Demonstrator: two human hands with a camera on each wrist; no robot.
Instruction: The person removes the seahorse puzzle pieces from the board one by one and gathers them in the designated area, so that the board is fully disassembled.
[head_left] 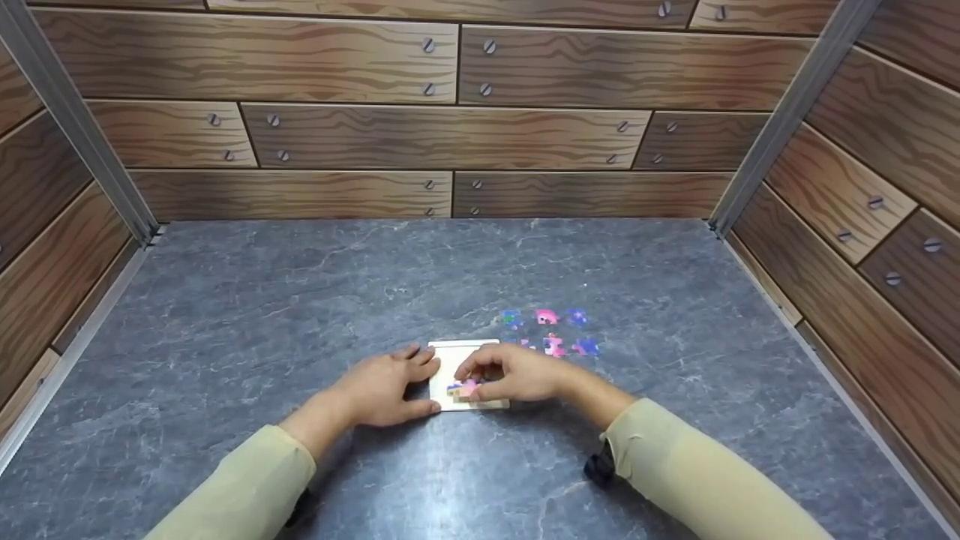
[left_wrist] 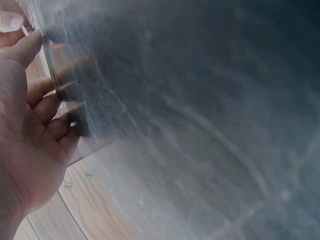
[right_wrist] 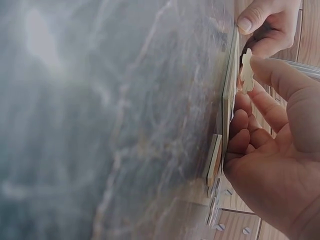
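A small white puzzle board (head_left: 466,352) lies on the table in the head view. My left hand (head_left: 386,386) rests at its left side, thumb at the near corner and fingers along the far part of the edge. Over the board, my right hand (head_left: 521,373) pinches a colourful puzzle piece (head_left: 465,389) between thumb and fingers. From the right wrist, that piece (right_wrist: 247,74) is seen edge-on, tilted up off the board. The left wrist view has the left thumb (left_wrist: 31,47) right at the board's edge.
Several loose puzzle pieces (head_left: 553,345) in pink, blue and purple lie in rough rows beyond and right of the board, partly behind the right hand. The grey marbled table (head_left: 300,300) is walled by wood-patterned panels (head_left: 450,135) with metal corner posts.
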